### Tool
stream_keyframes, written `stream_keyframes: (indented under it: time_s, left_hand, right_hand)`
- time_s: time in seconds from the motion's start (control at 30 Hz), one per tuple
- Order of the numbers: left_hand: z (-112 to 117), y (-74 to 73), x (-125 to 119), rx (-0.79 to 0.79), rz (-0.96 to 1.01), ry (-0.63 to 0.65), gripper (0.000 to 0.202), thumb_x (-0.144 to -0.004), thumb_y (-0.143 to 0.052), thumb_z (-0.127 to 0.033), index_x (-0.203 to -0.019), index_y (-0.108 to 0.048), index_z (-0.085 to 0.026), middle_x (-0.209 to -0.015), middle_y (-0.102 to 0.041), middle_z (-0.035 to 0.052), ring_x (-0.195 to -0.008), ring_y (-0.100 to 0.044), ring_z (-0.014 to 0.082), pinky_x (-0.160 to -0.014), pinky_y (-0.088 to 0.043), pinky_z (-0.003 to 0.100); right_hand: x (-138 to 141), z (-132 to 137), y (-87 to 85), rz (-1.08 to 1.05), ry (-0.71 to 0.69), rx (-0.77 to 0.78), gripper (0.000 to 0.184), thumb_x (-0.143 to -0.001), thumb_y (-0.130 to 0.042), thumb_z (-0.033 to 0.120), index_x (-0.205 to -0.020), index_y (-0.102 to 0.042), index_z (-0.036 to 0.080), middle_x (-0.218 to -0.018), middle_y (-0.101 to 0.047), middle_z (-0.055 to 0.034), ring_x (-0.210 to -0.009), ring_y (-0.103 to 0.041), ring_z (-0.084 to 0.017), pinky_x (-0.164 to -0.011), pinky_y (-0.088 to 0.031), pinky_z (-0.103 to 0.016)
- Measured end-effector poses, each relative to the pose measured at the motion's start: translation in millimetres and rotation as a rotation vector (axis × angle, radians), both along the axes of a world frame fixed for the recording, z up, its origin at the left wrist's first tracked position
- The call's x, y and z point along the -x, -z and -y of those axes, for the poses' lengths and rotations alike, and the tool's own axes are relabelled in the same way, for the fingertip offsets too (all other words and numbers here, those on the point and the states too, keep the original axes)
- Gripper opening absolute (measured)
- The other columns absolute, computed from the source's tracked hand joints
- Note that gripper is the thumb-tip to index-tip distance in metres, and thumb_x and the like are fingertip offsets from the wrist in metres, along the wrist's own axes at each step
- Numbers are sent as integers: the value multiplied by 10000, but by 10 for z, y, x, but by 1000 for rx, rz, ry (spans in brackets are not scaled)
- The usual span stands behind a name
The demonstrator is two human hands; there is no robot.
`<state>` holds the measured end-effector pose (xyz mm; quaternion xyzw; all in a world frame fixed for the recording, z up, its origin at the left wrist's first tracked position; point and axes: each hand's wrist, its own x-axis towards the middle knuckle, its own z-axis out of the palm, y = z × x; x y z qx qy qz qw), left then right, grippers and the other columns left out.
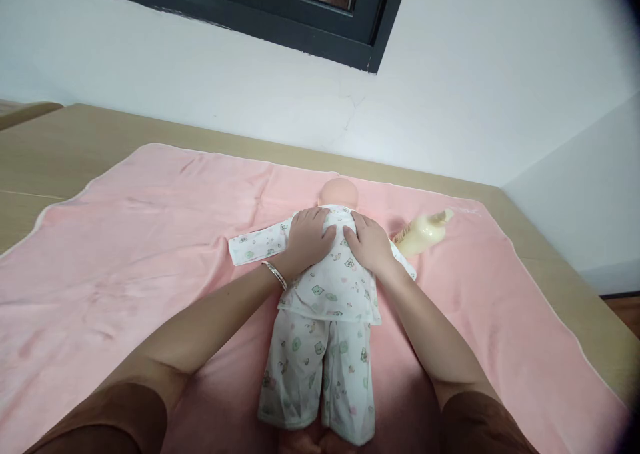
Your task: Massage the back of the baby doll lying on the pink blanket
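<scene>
A baby doll [327,294] in white printed pyjamas lies on a pink blanket [150,241], its bare head [340,192] pointing away from me. My left hand [309,235] lies flat on the doll's left shoulder, fingers stretched out, with a silver bangle on the wrist. My right hand [367,241] rests flat on the other shoulder, fingers together and extended. Both palms press on the pyjama top. One pyjama sleeve [257,244] sticks out to the left.
A cream lotion bottle [423,234] lies on the blanket just right of the doll. The blanket covers a beige table [60,147] set against a white wall [450,94], under a dark window frame [310,21].
</scene>
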<state>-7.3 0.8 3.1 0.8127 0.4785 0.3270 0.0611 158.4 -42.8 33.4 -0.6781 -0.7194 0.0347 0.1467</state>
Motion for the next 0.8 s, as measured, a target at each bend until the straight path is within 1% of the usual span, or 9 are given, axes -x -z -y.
stream_keyframes:
  time_s: [0.13, 0.3, 0.53, 0.8]
  left_hand:
    - [-28, 25, 5, 8, 26, 16, 313, -908, -477, -282, -1167, -609, -165, -1177, -680, 119, -1119, -599, 288, -1011, -451, 454]
    - [-23, 33, 2, 12, 29, 7, 333, -908, -474, -282, -1187, -611, -163, -1195, -681, 116, -1134, -596, 296, -1013, -451, 458]
    - [-30, 44, 1, 17, 37, 7, 310, -905, -485, -299, -1152, -621, -172, -1208, -677, 117, -1150, -592, 303, -1037, -436, 470]
    - [-37, 38, 2, 54, 48, 18, 332, -897, -492, -305, -1180, -608, -176, -1226, -669, 114, -1176, -580, 299, -1054, -424, 471]
  right_hand:
    - [-23, -24, 72, -8, 11, -14, 530, -1028, -330, 425, -1455, -449, 135, -1419, -561, -157, -1294, -506, -302, -1090, -358, -430]
    - [-14, -9, 99, -30, 11, -42, 531, -1023, -342, 418, -1457, -456, 135, -1399, -583, -141, -1286, -509, -307, -1095, -356, -434]
    - [-14, -10, 106, -40, 13, -54, 537, -1020, -337, 424, -1458, -458, 135, -1405, -579, -140, -1295, -503, -306, -1103, -351, -439]
    - [-19, -16, 104, -45, 6, -62, 536, -1015, -339, 414, -1448, -471, 128, -1397, -587, -147, -1276, -524, -317, -1085, -384, -447]
